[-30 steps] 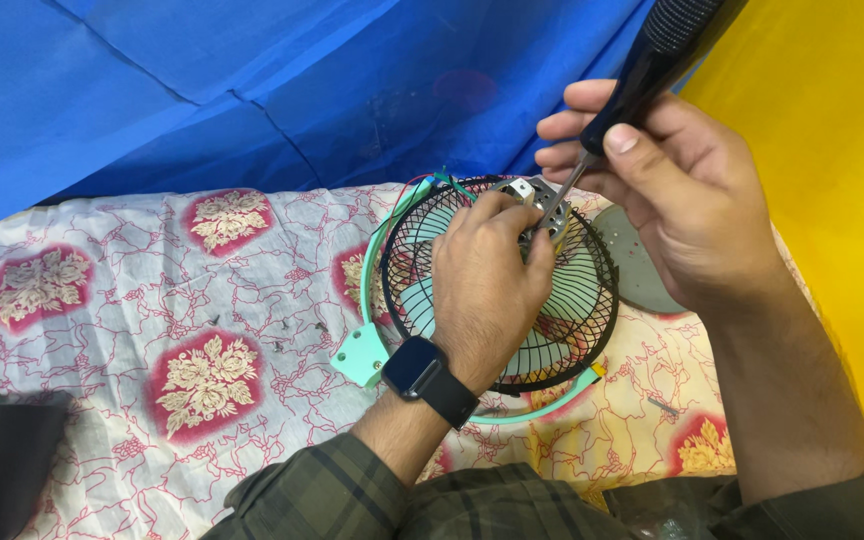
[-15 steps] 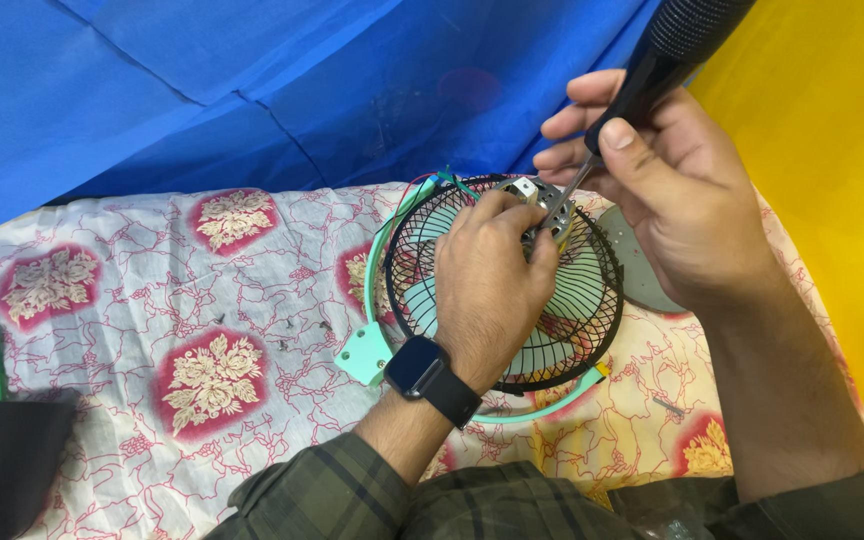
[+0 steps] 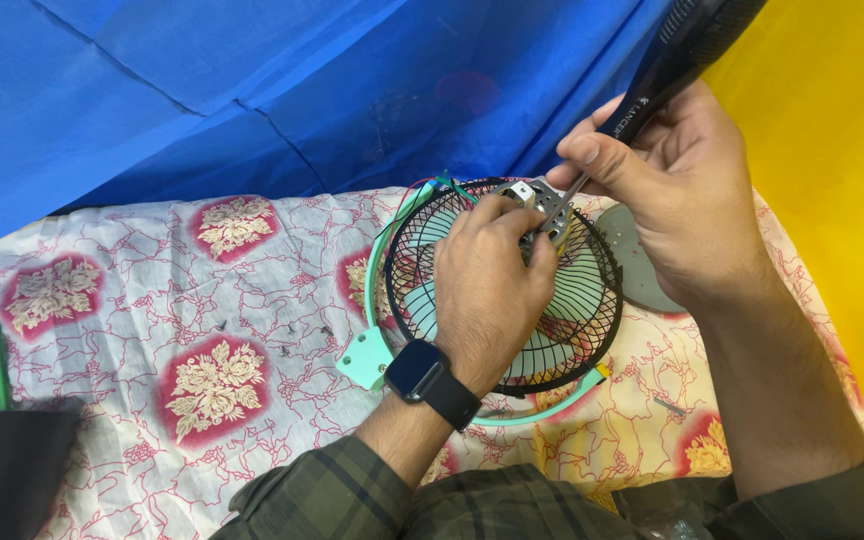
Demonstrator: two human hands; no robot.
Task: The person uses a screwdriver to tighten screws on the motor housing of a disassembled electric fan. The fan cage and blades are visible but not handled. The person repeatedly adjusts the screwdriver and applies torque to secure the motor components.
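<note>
Shifted slightly up-right since earlier frame: right hand [image 3: 687,195], fist closed around black screwdriver [image 3: 667,65]. Shaft axis slanting down-left, tip on small metal part [image 3: 537,200] at top of fan grille [image 3: 507,290]. Left hand [image 3: 492,285] nearer, fingers pinching part, palm resting on grille, on floral cloth [image 3: 152,300].

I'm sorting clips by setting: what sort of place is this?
Probably a makeshift repair spot, not a proper workshop: a floral cloth covers the surface, blue tarpaulin hangs behind, and a small fan is being worked on with a screwdriver.
</note>
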